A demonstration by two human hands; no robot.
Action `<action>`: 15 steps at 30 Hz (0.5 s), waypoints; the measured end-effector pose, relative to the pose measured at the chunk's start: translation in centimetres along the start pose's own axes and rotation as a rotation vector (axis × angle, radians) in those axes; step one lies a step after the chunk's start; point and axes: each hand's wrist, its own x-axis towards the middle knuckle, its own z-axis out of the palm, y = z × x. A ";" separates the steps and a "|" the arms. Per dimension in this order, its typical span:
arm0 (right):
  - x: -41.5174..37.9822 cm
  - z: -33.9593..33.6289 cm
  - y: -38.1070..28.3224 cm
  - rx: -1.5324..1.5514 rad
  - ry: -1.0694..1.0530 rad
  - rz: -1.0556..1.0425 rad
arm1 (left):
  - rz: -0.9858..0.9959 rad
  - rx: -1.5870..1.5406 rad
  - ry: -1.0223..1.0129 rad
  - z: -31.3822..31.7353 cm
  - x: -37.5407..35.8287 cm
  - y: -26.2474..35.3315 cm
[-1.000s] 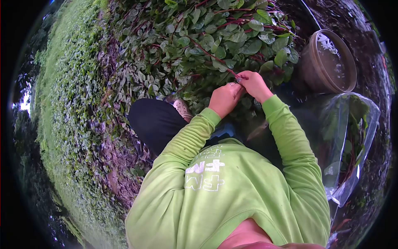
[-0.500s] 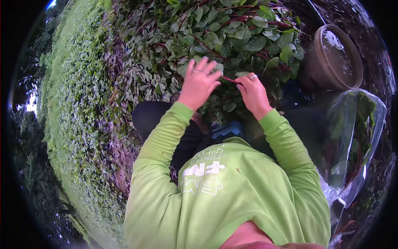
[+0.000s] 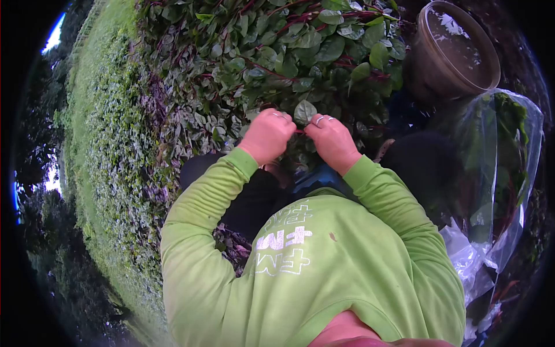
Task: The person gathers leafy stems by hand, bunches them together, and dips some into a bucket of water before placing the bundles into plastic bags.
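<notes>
My left hand (image 3: pixel 267 136) is closed, its fingers curled around one end of a short red stem (image 3: pixel 299 131). Across from it, my right hand (image 3: pixel 334 143) pinches the other end of the same stem. A round green leaf (image 3: pixel 304 111) stands up in the gap between the hands. Beyond the fingers spreads a thick heap of leafy vines (image 3: pixel 277 52) with red stems and broad, dark green leaves. Both hands are just in front of this heap, above my lap.
A brown bucket (image 3: pixel 413 72) of murky water stands at the upper right. Below it is a clear plastic bag (image 3: pixel 491 173) with leafy stems inside. Low green plants (image 3: pixel 110 168) cover the ground along the left. My dark-trousered knees flank the work area.
My left hand, spread open before, has closed on the stem. The two hands have drawn closer together and sit lower against the heap. The view has tilted slightly.
</notes>
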 end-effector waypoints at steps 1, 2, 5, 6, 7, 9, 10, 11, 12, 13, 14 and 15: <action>-0.2 0.0 -0.2 -0.003 -0.008 -0.017 | -0.074 0.022 -0.022 -0.2 -0.5 -0.8; -0.4 0.0 -0.3 -0.007 -0.016 -0.034 | -0.210 0.029 -0.047 -0.8 -1.2 -3.2; -1.2 0.6 -0.1 0.029 -0.088 0.049 | -0.609 0.261 -0.130 -2.5 -5.5 -10.3; -1.3 0.9 -0.1 0.027 -0.129 0.048 | -0.530 0.195 -0.019 -1.9 -5.0 -10.5; -1.3 1.4 -0.2 0.027 -0.172 0.044 | -0.452 0.128 0.090 -1.2 -4.2 -10.2; -1.6 2.3 -0.4 0.026 -0.190 -0.010 | -0.226 -0.155 0.219 -0.5 -1.5 -7.5; -1.6 2.7 -0.3 0.019 -0.162 -0.062 | -0.168 -0.282 0.145 1.6 0.2 -6.0; -1.6 3.0 -0.2 0.009 -0.132 -0.112 | -0.017 -0.303 0.123 2.7 2.0 -4.4; -1.5 3.0 -0.2 -0.009 -0.143 -0.106 | 0.023 -0.226 0.136 4.3 4.3 -3.2; -1.6 2.9 -0.1 -0.030 -0.156 -0.098 | 0.057 -0.090 0.254 6.4 6.2 -2.7; -1.8 2.7 0.0 -0.053 -0.174 -0.090 | 0.022 0.020 0.260 7.0 8.1 -2.5; -1.8 2.0 -0.1 -0.087 -0.189 -0.083 | -0.018 0.130 0.271 7.5 9.5 -2.6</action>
